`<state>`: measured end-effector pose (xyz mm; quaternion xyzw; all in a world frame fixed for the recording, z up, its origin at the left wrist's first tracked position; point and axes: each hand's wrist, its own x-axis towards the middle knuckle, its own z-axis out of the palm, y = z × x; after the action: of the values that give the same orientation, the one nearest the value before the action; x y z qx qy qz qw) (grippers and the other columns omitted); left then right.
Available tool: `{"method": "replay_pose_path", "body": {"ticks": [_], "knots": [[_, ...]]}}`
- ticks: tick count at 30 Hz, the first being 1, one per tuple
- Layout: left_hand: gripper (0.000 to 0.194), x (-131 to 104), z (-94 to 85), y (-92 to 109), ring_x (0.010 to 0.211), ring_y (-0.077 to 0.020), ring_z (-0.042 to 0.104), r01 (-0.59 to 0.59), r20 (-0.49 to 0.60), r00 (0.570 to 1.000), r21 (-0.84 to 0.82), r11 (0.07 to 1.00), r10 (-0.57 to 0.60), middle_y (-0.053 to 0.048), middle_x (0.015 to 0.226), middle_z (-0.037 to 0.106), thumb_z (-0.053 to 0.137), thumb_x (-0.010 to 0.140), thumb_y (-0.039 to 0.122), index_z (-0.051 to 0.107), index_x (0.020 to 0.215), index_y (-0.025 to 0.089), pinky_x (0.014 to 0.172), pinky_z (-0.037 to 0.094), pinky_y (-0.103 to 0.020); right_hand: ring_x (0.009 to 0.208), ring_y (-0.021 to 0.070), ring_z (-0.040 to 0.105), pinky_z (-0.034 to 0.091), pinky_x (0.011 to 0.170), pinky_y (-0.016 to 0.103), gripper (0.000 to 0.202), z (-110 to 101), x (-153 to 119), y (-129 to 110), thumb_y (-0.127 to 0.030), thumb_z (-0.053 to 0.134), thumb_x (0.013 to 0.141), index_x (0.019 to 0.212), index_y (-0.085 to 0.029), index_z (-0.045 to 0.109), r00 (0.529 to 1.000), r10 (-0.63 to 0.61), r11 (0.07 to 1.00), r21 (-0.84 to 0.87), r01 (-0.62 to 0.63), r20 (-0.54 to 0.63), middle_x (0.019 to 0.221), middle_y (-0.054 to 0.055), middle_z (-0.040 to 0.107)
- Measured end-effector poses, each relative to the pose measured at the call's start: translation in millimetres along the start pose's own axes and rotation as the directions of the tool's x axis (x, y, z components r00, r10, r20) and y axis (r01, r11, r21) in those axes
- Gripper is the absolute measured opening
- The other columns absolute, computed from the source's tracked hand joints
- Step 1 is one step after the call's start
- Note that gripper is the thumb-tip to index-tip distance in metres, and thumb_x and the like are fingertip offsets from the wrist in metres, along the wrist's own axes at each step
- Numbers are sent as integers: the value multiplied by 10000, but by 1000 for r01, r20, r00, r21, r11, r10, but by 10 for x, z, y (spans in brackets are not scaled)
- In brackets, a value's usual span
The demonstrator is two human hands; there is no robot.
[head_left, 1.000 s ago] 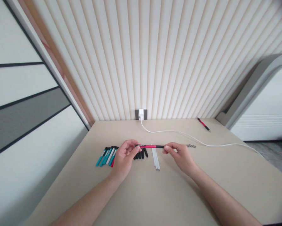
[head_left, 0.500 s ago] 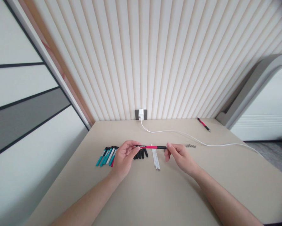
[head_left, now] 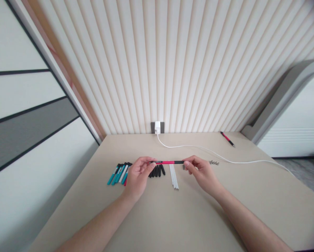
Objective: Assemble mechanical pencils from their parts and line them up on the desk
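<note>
A red and black pen [head_left: 169, 162] is held level above the table between my two hands. My left hand [head_left: 138, 173] pinches its black left end, where white lettering shows. At the other end, the fingers of my right hand [head_left: 198, 169] close round the tip of the black grip; what lies under those fingertips is hidden. Below the pen lie several short black grips [head_left: 157, 170] and a bundle of thin white refills [head_left: 173, 176]. Several teal, white and red pen barrels [head_left: 118, 174] lie left of my left hand, partly covered by it.
Small grey metal tips [head_left: 214, 162] lie just beyond my right hand. Another red and black pen [head_left: 227, 139] rests at the table's back right. From a white charger [head_left: 157, 127] in the wall, a white cable [head_left: 233, 162] runs across the table [head_left: 157, 217] to the right.
My right hand has shifted slightly and its fingers have curled further over the pen's right end. The pen is a little higher at that end. My left hand keeps its hold.
</note>
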<state>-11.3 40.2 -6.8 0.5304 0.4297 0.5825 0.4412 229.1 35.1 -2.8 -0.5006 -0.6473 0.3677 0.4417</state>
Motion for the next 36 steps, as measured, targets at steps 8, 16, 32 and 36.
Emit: {"method": "replay_pose_path", "body": {"ticks": [8, 16, 32, 36], "knots": [[224, -25, 28, 50, 919, -183, 652, 48, 20, 999, -1, 999, -48, -65, 952, 710, 709, 771, 291, 635, 942, 167, 873, 498, -305, 510, 133, 480, 369, 521, 253, 505, 45, -22, -29, -544, 356, 939, 641, -187, 552, 998, 62, 998, -16, -62, 27, 541, 8, 554], [308, 24, -9, -59, 785, -186, 653, 178, -36, 984, 38, 983, -177, -50, 823, 704, 657, 790, 444, 659, 883, 150, 757, 500, -292, 612, 151, 536, 368, 568, 253, 402, 34, -30, -20, -461, 410, 945, 738, -194, 627, 997, -46, 977, -212, 32, -62, 653, 18, 614], [235, 8, -31, 34, 738, -178, 625, 73, 69, 994, 215, 974, -90, -34, 735, 684, 609, 838, 389, 664, 834, 160, 706, 463, -269, 458, 115, 421, 319, 486, 252, 529, 37, -23, -23, -499, 333, 954, 538, -196, 455, 1000, 24, 973, -230, -27, -13, 468, -15, 468], [251, -1, -18, 4, 763, -171, 625, 95, 31, 995, 125, 988, -99, -22, 780, 659, 643, 807, 374, 643, 951, 169, 717, 483, -267, 564, 143, 514, 381, 542, 261, 435, 48, -7, 13, -505, 392, 935, 725, -183, 595, 999, 3, 983, -181, -10, -36, 631, 24, 607]]}}
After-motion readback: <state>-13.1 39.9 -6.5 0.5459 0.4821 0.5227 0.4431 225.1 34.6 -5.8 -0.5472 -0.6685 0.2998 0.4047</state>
